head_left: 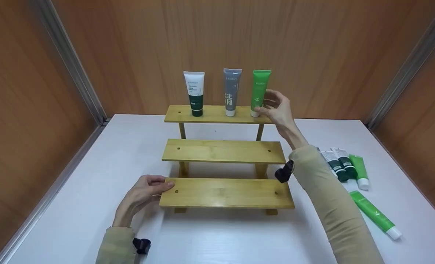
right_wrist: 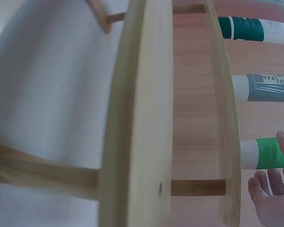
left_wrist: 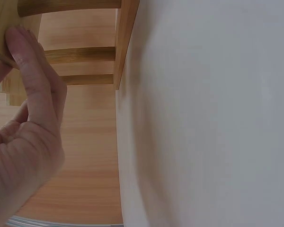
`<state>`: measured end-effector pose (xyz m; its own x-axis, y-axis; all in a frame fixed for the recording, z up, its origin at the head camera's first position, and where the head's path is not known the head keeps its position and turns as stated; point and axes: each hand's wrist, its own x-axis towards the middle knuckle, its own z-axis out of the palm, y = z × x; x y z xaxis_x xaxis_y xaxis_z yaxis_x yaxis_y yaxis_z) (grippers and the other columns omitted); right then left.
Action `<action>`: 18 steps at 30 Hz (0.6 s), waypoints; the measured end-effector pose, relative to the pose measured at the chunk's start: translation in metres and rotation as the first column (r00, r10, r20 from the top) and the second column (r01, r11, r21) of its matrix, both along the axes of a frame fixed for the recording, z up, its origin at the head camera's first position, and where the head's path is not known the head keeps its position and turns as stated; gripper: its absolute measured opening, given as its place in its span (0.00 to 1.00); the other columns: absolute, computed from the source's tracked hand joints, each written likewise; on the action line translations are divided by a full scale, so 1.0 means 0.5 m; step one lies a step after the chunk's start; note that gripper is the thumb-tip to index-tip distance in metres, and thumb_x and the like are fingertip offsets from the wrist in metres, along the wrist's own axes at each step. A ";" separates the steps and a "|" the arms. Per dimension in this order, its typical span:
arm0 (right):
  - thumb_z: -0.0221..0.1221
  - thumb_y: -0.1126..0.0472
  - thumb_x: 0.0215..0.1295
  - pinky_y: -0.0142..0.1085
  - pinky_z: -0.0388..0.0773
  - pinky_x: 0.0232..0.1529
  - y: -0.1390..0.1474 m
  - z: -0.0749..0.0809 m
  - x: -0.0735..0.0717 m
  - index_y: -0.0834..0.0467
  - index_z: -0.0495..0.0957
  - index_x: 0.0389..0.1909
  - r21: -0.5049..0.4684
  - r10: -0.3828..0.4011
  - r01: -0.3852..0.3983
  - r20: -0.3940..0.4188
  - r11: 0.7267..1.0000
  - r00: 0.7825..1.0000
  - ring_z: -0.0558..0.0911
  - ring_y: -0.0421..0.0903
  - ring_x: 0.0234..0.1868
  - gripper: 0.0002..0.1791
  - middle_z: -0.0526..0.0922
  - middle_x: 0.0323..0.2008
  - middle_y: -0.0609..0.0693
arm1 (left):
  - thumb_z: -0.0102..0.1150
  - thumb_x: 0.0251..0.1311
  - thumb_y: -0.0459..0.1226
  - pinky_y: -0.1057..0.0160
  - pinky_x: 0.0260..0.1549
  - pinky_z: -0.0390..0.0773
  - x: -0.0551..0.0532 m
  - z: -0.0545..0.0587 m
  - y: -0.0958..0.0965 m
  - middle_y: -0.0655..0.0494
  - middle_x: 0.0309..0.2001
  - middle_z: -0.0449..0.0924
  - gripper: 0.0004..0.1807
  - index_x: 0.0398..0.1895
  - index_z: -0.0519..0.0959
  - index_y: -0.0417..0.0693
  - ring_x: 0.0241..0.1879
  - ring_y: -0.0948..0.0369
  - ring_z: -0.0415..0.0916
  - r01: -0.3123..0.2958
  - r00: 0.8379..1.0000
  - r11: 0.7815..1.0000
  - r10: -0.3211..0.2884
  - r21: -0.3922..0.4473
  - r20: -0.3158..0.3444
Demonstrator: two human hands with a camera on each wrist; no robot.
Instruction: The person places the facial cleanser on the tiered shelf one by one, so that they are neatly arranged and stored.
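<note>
A three-tier wooden display stand [head_left: 224,151] stands on the white table. My left hand [head_left: 144,192] grips the left end of its lowest tier, thumb on top and the other fingers at the edge and below. On the top tier, a green squeeze tube [head_left: 261,86] stands upright on its white cap. My right hand [head_left: 279,110] holds this tube low down at its right side, thumb across the front. Left of it stand a grey tube [head_left: 232,88] and a white and dark green tube [head_left: 195,90], both upright on their caps.
Right of the stand, several tubes lie on the table, among them a dark green and white tube [head_left: 344,161] and a green tube [head_left: 360,170]. Another green tube [head_left: 375,212] lies nearer the front. Wooden panels [head_left: 217,44] enclose the back and sides.
</note>
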<state>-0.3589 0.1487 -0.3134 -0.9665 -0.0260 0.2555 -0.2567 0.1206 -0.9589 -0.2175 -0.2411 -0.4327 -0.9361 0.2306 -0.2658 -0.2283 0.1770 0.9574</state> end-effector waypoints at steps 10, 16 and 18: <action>0.64 0.70 0.66 0.45 0.66 0.75 0.082 -0.047 0.100 0.64 0.66 0.69 0.108 0.044 -0.036 -0.069 0.993 0.997 0.72 0.54 0.68 0.31 0.71 0.65 0.61 | 0.68 0.63 0.44 0.66 0.41 0.85 0.001 0.005 0.000 0.56 0.40 0.86 0.26 0.53 0.76 0.32 0.40 0.63 0.84 -0.006 1.000 0.999 0.007 -0.037 0.012; 0.64 0.63 0.68 0.33 0.70 0.71 0.150 -0.089 0.167 0.62 0.67 0.69 0.203 0.031 -0.019 -0.056 0.979 0.998 0.73 0.46 0.67 0.30 0.72 0.66 0.59 | 0.68 0.63 0.45 0.66 0.42 0.85 -0.002 0.003 0.002 0.56 0.40 0.86 0.27 0.55 0.75 0.31 0.40 0.63 0.85 -0.002 1.000 0.999 0.002 -0.040 0.012; 0.64 0.61 0.69 0.28 0.71 0.68 0.175 -0.103 0.187 0.62 0.67 0.69 0.243 0.034 -0.023 -0.044 0.970 0.998 0.74 0.41 0.65 0.30 0.73 0.65 0.58 | 0.68 0.63 0.45 0.66 0.42 0.85 -0.002 0.002 0.003 0.57 0.40 0.87 0.28 0.56 0.75 0.31 0.40 0.63 0.85 0.002 1.000 0.999 -0.001 -0.041 0.012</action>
<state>-0.2655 0.2363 -0.3650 -0.9513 -0.1202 0.2838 -0.3080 0.3401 -0.8885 -0.2187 -0.2396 -0.4317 -0.9324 0.2208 -0.2863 -0.2394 0.2164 0.9465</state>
